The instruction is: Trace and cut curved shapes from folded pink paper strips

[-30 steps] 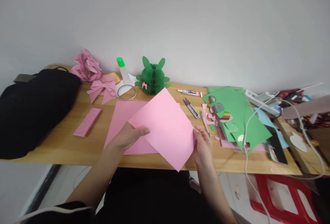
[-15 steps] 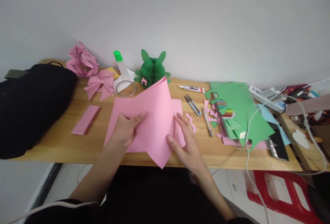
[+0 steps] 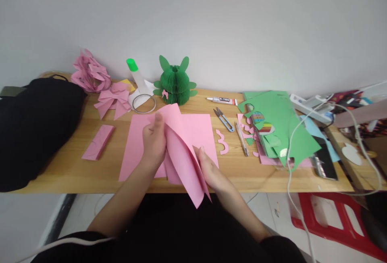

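Between my hands a sheet of pink paper [image 3: 183, 154] is bent into a loose, curved fold above the table, its pointed lower corners hanging toward me. My left hand [image 3: 154, 140] grips its left side, thumb on top. On the right edge, my right hand [image 3: 210, 170] is closed around the paper with the thumb up and the other fingers mostly hidden behind it. More pink paper [image 3: 201, 128] lies flat on the wooden table underneath. Just behind stands a green honeycomb paper figure [image 3: 175, 87] with leaf-shaped ears and a small pink bow.
Left are a black bag [image 3: 39, 126], a folded pink strip [image 3: 98, 142], a pink paper bow [image 3: 115, 99], a glue stick [image 3: 136, 75] and a ring [image 3: 144, 104]. Right are thread snips [image 3: 224, 120], a glue tube [image 3: 222, 101], a pen [image 3: 242, 138], green sheets [image 3: 290, 134] and a white cable [image 3: 289, 174].
The pink sheet has turned and curled more, its upper corner dropping. My left hand has moved up and right with its thumb raised; my right hand has shifted lower and closed on the edge.
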`<state>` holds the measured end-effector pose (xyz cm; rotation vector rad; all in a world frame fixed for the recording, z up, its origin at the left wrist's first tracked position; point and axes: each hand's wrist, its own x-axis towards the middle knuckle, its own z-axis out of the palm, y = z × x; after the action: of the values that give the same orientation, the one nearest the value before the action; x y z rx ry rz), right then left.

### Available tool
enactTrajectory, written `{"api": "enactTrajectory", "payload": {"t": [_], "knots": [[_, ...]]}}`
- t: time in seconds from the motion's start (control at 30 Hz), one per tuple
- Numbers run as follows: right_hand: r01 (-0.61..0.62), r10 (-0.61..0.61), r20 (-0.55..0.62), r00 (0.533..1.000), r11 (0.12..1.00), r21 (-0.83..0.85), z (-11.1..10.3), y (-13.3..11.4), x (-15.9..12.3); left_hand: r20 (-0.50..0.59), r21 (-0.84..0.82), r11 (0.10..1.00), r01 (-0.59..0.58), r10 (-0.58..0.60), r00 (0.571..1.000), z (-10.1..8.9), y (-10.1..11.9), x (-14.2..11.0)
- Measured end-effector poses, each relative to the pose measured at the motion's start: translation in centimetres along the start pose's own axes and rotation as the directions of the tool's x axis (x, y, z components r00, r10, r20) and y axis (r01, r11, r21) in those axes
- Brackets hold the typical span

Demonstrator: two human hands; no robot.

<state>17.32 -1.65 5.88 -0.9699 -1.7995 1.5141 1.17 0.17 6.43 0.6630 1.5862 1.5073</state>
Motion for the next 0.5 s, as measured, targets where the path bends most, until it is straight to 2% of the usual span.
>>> {"api": "enactTrajectory", "payload": {"t": [0.07,0.1,0.13,0.2,0.23,0.3,0.37,0.5], "knots": [[-0.078,0.056,-0.143,0.988,0.986,-0.148,-0.9,1.1,0.1,-0.031,-0.014,0.998,0.055,-0.055,0.998,0.2,-0.7,0.7],[-0.136,0.07,-0.254,0.965,0.957,-0.256,-1.5,1.7,0.2,-0.054,-0.03,0.996,0.086,-0.088,0.995,0.2,-1.0,1.0],[-0.217,0.065,-0.384,0.921,0.904,-0.369,-2.3,2.3,0.2,-0.069,-0.038,0.993,0.112,-0.114,0.991,0.3,-1.3,1.3],[-0.395,0.024,-0.571,0.821,0.745,-0.537,-3.8,3.4,0.0,-0.085,-0.048,0.989,0.136,-0.14,0.986,0.3,-1.8,1.7],[-0.477,0.016,-0.628,0.778,0.666,-0.574,-4.5,3.8,-0.2,-0.088,-0.054,0.989,0.14,-0.144,0.986,0.3,-2.0,1.8],[-0.577,0.035,-0.68,0.733,0.562,-0.593,-5.6,4.3,-0.5,-0.078,-0.068,0.986,0.153,-0.158,0.984,0.3,-2.3,2.0],[-0.596,0.081,-0.676,0.732,0.557,-0.578,-6.1,4.7,-0.7,-0.061,-0.083,0.981,0.174,-0.179,0.982,0.4,-2.5,2.1],[-0.54,0.147,-0.646,0.749,0.701,-0.466,-6.2,5.4,-0.9,-0.055,-0.116,0.972,0.202,-0.209,0.976,0.4,-2.6,2.2]]}}
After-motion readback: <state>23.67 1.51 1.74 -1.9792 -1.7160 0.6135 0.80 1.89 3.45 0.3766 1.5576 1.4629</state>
